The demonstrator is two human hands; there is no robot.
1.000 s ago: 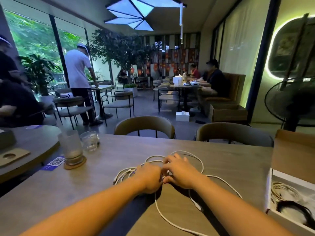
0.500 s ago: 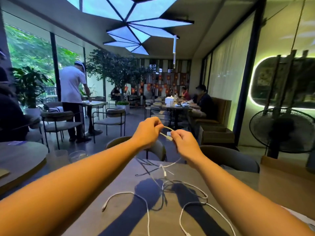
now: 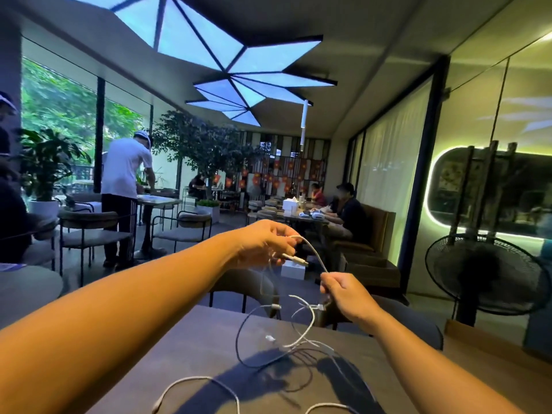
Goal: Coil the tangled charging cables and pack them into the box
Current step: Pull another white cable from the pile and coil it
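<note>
Both hands are raised above the wooden table (image 3: 185,348) with a tangle of white charging cables (image 3: 298,327) hanging between them. My left hand (image 3: 263,243) pinches a cable near its plug (image 3: 295,259), which sticks out to the right. Lower and to the right, my right hand (image 3: 343,294) grips the same cable a short way along, and a white strand (image 3: 313,249) arcs between the two hands. Loops dangle from my right hand down to the tabletop, where more cable (image 3: 194,383) lies. The box is mostly out of view; only a brown flap (image 3: 490,339) shows at the right.
Two upholstered chairs (image 3: 248,286) stand at the far side of the table. A black standing fan (image 3: 484,276) is at the right. People sit and stand at other café tables (image 3: 158,201) further back.
Both hands lifted the cables off the table, and the view tilted up. In the last half second my right hand slid down and right along the cable, away from my left hand.
</note>
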